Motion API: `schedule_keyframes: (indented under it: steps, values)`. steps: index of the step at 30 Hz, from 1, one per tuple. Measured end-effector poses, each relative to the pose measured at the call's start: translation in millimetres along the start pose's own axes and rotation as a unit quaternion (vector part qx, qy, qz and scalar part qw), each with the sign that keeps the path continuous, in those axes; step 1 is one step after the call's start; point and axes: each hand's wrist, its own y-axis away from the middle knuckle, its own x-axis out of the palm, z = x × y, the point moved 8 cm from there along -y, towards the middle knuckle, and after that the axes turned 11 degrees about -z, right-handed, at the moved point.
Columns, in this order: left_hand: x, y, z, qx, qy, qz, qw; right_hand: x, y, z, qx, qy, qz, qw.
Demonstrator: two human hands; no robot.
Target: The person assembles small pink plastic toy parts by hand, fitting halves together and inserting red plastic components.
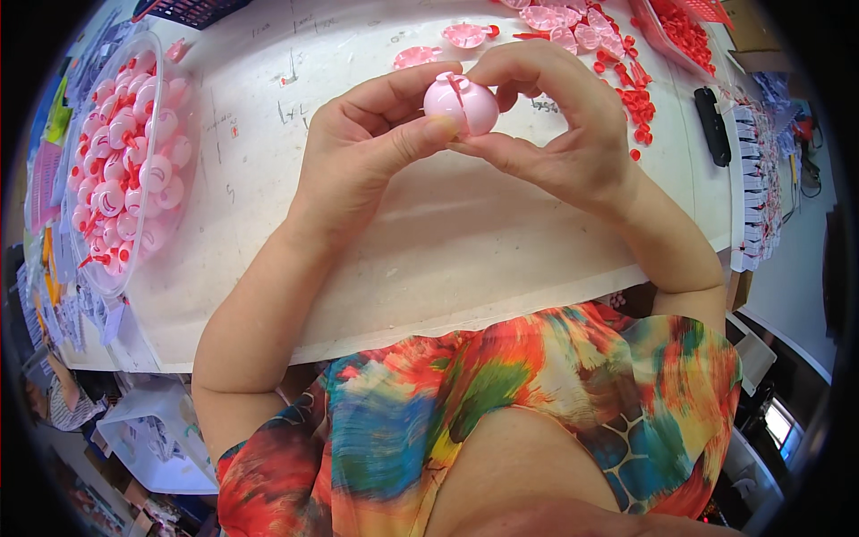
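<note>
Both hands, left hand [358, 143] and right hand [564, 134], pinch our pink ball capsule [461, 105] closed around its red clip; next we'd need firm, even squeezing to seat it.

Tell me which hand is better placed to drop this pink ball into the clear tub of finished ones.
Left, probably. The left hand already grips the pink ball with thumb and fingers, and the clear tub lies along the table's left edge, on that hand's side. The right hand would have to cross over.
</note>
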Motion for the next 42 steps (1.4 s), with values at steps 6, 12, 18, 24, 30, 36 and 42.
schedule_keyframes:
  steps: [6, 12, 18, 24, 30, 36, 42]
  values:
    - [-6.3, -1.7, -1.1, -0.024, 0.040, -0.051, 0.998, -6.1, -3.2, 4.2, 0.025, 0.014, 0.035, 0.999]
    - [-1.7, -1.9, 3.2, -0.013, 0.034, -0.005, 0.999, -0.7, -3.6, 3.7, 0.007, 0.021, 0.051, 0.998]
    - [-0.6, 1.1, 0.6, 0.017, -0.015, 0.021, 1.000, -1.3, -2.5, 6.8, -0.018, 0.011, 0.041, 0.999]
    - [-0.3, 0.7, -0.3, 0.002, -0.002, 0.009, 1.000, -1.6, 1.8, -0.3, -0.027, -0.005, 0.035, 0.999]
    - [0.1, 1.2, -2.8, 0.019, -0.002, 0.016, 1.000, -2.7, 4.0, -10.6, 0.026, -0.038, 0.011, 0.999]
    - [-5.2, -0.6, -3.2, 0.025, 0.018, 0.000, 1.000, -0.5, 3.5, -9.9, 0.036, -0.048, -0.018, 0.998]
    - [4.1, -0.7, -10.8, 0.040, 0.002, 0.015, 0.999, -2.6, 0.2, -8.1, 0.021, -0.046, 0.016, 0.999]
